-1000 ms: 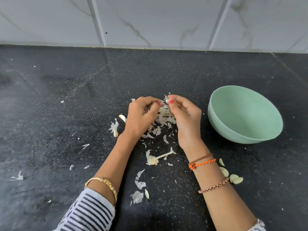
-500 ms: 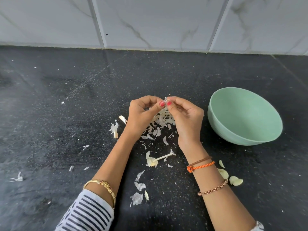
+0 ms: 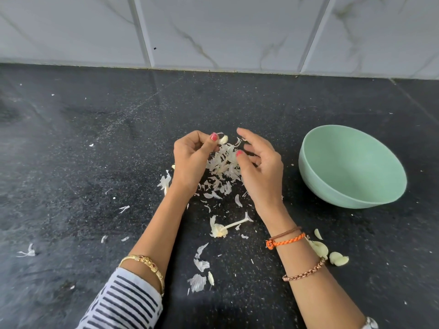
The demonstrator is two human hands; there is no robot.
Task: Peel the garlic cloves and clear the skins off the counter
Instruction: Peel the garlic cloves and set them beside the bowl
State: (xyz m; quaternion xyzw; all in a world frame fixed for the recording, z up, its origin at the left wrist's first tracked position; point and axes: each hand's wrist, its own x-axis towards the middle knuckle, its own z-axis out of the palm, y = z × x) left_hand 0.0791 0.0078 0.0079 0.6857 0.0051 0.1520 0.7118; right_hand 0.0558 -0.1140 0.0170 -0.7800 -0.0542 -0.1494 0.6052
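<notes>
My left hand (image 3: 192, 160) pinches a pale garlic clove (image 3: 223, 139) between thumb and fingers above the black counter. My right hand (image 3: 261, 167) hovers just to the right of it, fingers spread and loosely curled, holding nothing that I can see. Beneath and between both hands lies a heap of white garlic skins (image 3: 223, 167). A bare garlic stem with its root base (image 3: 221, 230) lies nearer to me. Peeled cloves (image 3: 339, 258) rest on the counter beside my right forearm.
A mint green bowl (image 3: 308, 167) stands at the right, tilted toward me, with nothing visible in it. Loose skin flakes (image 3: 200, 264) lie scattered between my forearms and off to the left (image 3: 27, 251). A marble-tiled wall (image 3: 213, 32) closes the back of the counter.
My hands were together, both working on the clove. Now the right hand has let go and drawn away to the right with fingers spread, and the left hand keeps the clove.
</notes>
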